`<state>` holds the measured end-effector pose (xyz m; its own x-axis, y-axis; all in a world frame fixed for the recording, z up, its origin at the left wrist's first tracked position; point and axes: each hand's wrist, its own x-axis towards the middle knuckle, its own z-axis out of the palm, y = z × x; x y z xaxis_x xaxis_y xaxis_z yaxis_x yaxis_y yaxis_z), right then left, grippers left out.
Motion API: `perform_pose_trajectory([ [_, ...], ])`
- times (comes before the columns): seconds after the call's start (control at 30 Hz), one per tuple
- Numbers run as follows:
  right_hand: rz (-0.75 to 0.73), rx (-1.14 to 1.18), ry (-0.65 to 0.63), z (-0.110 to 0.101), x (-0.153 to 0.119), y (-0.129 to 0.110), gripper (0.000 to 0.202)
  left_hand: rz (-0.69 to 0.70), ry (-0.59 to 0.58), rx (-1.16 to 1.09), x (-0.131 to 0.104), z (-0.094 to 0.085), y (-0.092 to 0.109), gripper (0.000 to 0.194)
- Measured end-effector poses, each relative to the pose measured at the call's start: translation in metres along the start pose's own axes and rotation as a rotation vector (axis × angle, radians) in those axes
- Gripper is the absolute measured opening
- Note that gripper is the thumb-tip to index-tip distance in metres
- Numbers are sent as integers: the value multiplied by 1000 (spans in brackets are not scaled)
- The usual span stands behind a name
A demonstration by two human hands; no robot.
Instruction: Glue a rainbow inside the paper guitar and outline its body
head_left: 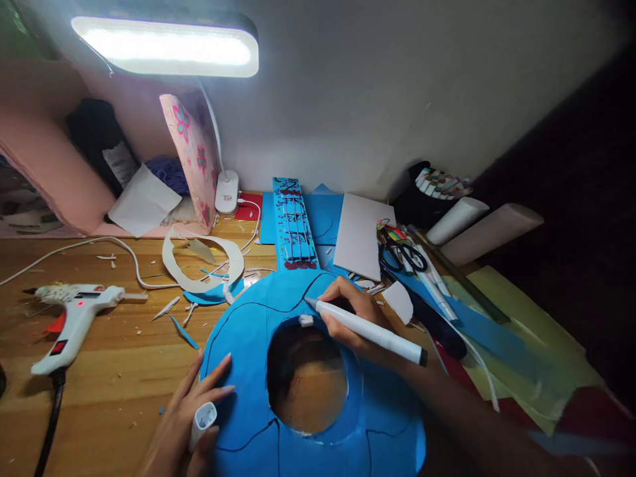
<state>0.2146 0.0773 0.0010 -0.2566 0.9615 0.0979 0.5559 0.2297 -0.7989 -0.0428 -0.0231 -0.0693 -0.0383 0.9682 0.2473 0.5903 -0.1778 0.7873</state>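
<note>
A blue guitar-shaped craft body [241, 344] with a round hole lies in front of me, marked with thin black wavy lines. Above it extends a decorated blue neck [297, 225] with strings. My right hand [355, 315] grips a white marker [372, 331], its tip at a black line above the hole. Fingers of my left hand [186, 414] rest on the body's left edge, while a white marker cap [203, 424] is held between them. A small white lump [306, 320] sits at the hole's upper rim.
On the left lies a hot glue gun [77, 318] with a lit red light. A cut paper ring [171, 262], scraps and a white cable [136, 265] are behind. Scissors [405, 255], markers and a white board [365, 235] crowd the right. A lamp [166, 46] shines above.
</note>
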Motion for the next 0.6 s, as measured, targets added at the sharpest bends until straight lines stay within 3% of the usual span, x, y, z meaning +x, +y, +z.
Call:
perform_pose_trajectory([
  [0.6,-13,42,-37,8,0,9,9,2,1,8,1,0,-1,34],
])
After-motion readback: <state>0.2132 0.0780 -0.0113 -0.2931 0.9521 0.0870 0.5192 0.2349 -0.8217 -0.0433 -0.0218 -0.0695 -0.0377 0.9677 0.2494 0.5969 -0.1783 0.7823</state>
